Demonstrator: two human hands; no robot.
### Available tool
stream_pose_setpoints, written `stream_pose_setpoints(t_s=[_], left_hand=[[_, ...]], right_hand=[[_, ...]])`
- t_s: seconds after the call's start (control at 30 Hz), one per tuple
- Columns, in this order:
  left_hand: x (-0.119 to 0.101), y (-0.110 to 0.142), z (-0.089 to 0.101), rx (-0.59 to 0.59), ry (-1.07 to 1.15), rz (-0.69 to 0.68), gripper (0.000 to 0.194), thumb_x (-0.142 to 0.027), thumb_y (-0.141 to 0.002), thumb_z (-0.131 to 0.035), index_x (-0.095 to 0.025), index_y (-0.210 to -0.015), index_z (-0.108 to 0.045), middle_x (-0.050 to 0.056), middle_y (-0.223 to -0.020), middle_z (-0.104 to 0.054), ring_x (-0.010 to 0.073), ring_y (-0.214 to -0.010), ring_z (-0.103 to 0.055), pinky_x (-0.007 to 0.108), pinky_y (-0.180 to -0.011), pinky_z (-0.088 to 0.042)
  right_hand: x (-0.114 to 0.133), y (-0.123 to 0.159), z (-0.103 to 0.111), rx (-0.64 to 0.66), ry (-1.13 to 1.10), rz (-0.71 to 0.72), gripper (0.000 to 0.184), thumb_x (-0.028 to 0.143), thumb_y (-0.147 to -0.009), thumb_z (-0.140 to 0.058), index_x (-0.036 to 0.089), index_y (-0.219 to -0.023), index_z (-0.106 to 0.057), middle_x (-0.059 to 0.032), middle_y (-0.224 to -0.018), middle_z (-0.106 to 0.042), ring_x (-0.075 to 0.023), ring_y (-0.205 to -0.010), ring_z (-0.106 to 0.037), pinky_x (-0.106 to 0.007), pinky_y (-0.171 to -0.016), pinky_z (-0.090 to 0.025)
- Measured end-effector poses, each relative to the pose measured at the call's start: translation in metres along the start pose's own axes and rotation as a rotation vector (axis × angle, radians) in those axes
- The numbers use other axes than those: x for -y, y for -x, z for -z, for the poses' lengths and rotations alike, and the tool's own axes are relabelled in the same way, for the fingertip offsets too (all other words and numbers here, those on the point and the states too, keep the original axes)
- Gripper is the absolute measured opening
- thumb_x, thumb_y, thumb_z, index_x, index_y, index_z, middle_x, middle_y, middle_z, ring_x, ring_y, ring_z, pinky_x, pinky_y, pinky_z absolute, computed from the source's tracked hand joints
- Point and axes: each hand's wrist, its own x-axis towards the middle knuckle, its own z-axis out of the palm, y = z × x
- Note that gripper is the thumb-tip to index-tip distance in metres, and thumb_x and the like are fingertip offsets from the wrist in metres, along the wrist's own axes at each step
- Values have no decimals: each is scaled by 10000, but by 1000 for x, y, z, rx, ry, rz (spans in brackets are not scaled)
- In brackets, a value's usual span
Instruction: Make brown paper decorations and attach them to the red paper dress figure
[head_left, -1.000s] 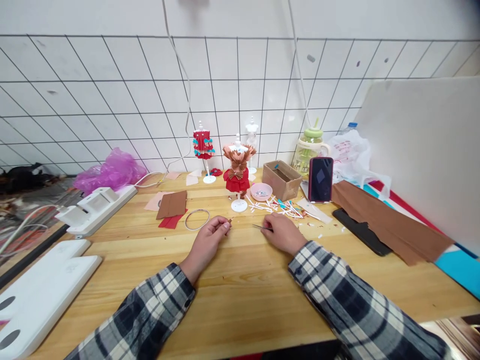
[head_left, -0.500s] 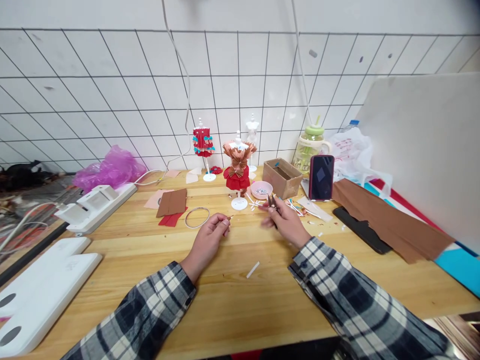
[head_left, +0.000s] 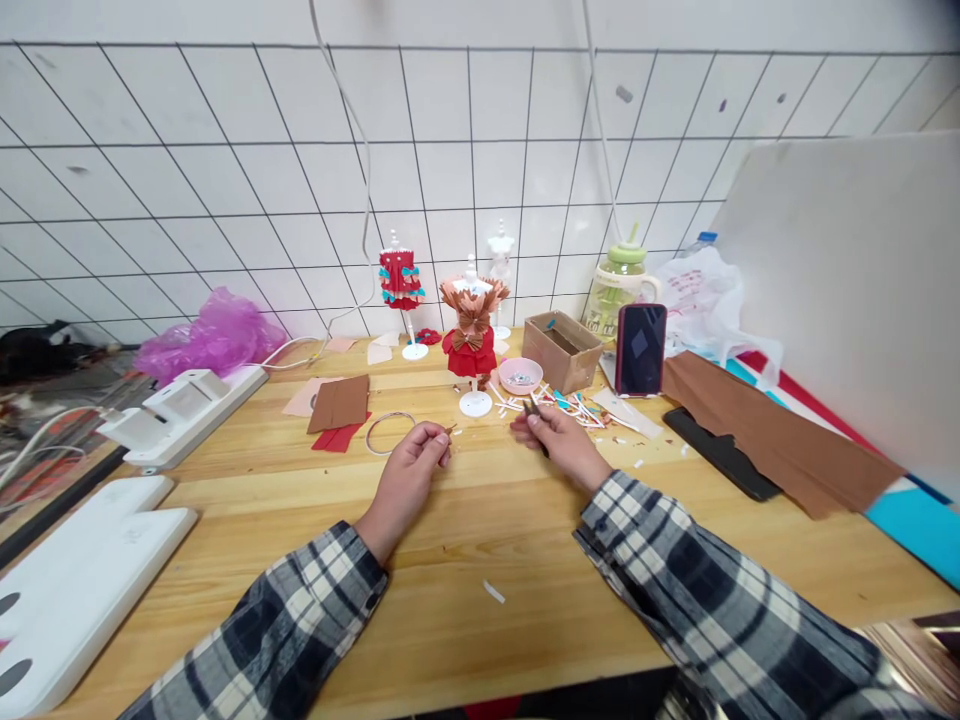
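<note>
My left hand point(head_left: 411, 468) is closed in a pinch over the table, with a small brown scrap point(head_left: 451, 430) showing at its fingertips; its exact form is too small to make out. To its right, my right hand point(head_left: 570, 447) is wrapped round dark thread snips point(head_left: 532, 406), blades pointing away from me. A narrow white strip point(head_left: 493, 592) lies in front of both hands. Beyond them stands a mini dress form point(head_left: 475, 402) wearing a red skirt point(head_left: 470, 360) and a pleated brown-and-pink top with brown bows point(head_left: 469, 341). A thin ring point(head_left: 367, 437) lies beside my left hand.
Behind are a dress form in red ruffles point(head_left: 401, 280), a bare white one point(head_left: 500, 262), a pink bowl point(head_left: 520, 388), a cardboard box point(head_left: 574, 372), a phone point(head_left: 640, 350) and paper scraps point(head_left: 581, 408). Brown cloth point(head_left: 339, 404) and a power strip point(head_left: 217, 415) are left.
The white strip now lies nearer to me and is turned the other way. My right hand and the snips have shifted slightly left. My left hand keeps its pinch.
</note>
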Motion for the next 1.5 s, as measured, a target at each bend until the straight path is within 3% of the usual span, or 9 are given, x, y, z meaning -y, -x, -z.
stream_pose_setpoints(t_s=[0.13,0.27,0.33,0.4,0.57,0.63,0.83,1.23,1.5], left_hand=[[1,0,1,-4,-20,-2,170,-359,-851,-511,-209,-771,-513,-28,-637,-491,147,-650,-475,256,-678,-391],[5,-3,4,-39,-22,-30,174,-373,-849,-510,-220,-768,-518,-18,-644,-498,158,-647,-481,267,-666,-393],[8,-4,5,-48,-14,-39,176,-372,-853,-510,-220,-766,-523,-16,-647,-503,157,-642,-479,270,-663,-389],[9,-5,6,-52,0,-37,174,-367,-855,-514,-218,-766,-524,-19,-644,-501,154,-636,-476,270,-661,-386],[9,-3,5,-45,33,-23,172,-361,-852,-526,-218,-757,-528,-23,-633,-495,149,-622,-471,266,-644,-380],[7,-2,4,-35,34,-12,169,-366,-838,-536,-218,-756,-529,-26,-625,-497,150,-615,-468,263,-634,-380],[2,1,1,13,-7,5,176,-359,-821,-552,-199,-747,-532,-37,-605,-494,139,-609,-467,249,-633,-374],[-1,7,-7,143,109,27,181,-367,-863,-542,-194,-809,-532,-27,-669,-553,139,-691,-510,266,-732,-399],[1,7,-5,190,120,18,178,-362,-875,-541,-192,-824,-536,-28,-696,-548,139,-724,-518,270,-762,-405]], right_hand=[[18,10,13,136,-342,-32,200,392,-911,-479,210,-990,-506,-85,-1026,-701,-131,-723,-686,-263,-667,-533],[21,48,-11,1075,-306,-529,333,471,-800,-636,157,-845,-533,-170,-1066,-683,-258,-876,-698,-319,-633,-547],[13,60,-29,1307,-245,-618,332,446,-773,-679,133,-806,-575,-180,-1150,-648,-260,-1044,-644,-333,-802,-523],[4,57,-40,1187,-176,-533,330,430,-726,-720,132,-804,-604,-165,-1176,-638,-241,-1033,-645,-321,-819,-513],[5,9,-1,-40,177,-19,225,390,-850,-533,188,-929,-591,-107,-1126,-657,-189,-973,-625,-329,-802,-498],[14,-3,21,-240,214,90,248,400,-889,-451,196,-974,-565,-106,-1113,-654,-189,-972,-616,-323,-789,-495],[20,15,4,78,37,90,407,545,-879,-423,217,-1095,-533,60,-549,-511,-88,-376,-358,-211,-411,-328],[12,50,-50,232,515,270,221,317,-964,-318,207,-1066,-481,-49,-1058,-592,-168,-994,-545,-322,-895,-404],[9,47,-49,312,538,238,189,305,-966,-295,201,-937,-450,-31,-901,-556,-162,-850,-516,-324,-826,-423]])
